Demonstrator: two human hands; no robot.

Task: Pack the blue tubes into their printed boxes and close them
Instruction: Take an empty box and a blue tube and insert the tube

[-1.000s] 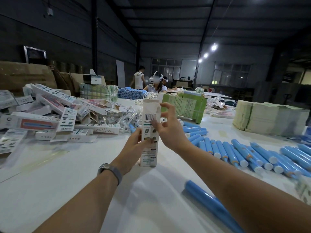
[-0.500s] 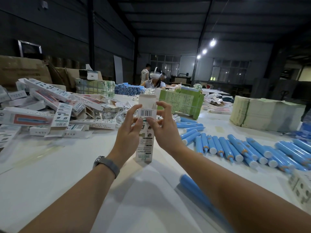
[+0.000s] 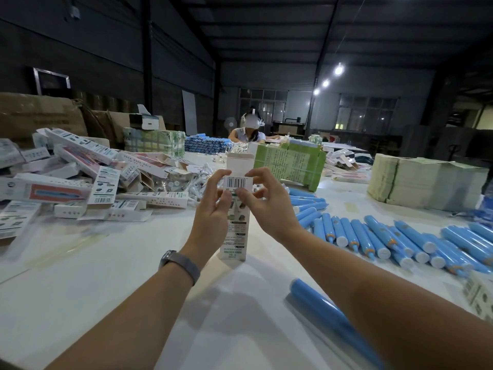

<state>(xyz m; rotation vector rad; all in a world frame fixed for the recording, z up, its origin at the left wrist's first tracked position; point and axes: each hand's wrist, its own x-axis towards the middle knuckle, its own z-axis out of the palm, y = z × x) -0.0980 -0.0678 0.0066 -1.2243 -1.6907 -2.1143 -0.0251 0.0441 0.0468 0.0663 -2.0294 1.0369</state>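
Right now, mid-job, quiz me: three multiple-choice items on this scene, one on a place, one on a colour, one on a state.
1. Where do the loose tubes lie relative to the held box?
A. to its left
B. to its right
C. under it
2. What colour are the tube bodies?
A. blue
B. red
C. green
3. What is the state of the box's top flap?
A. tucked shut
B. torn off
C. standing open

Key: 1 B, the tubes are spread on the table on the right. 2 A, all are blue with white caps. 3 C, the flap rises above both hands, left and right.
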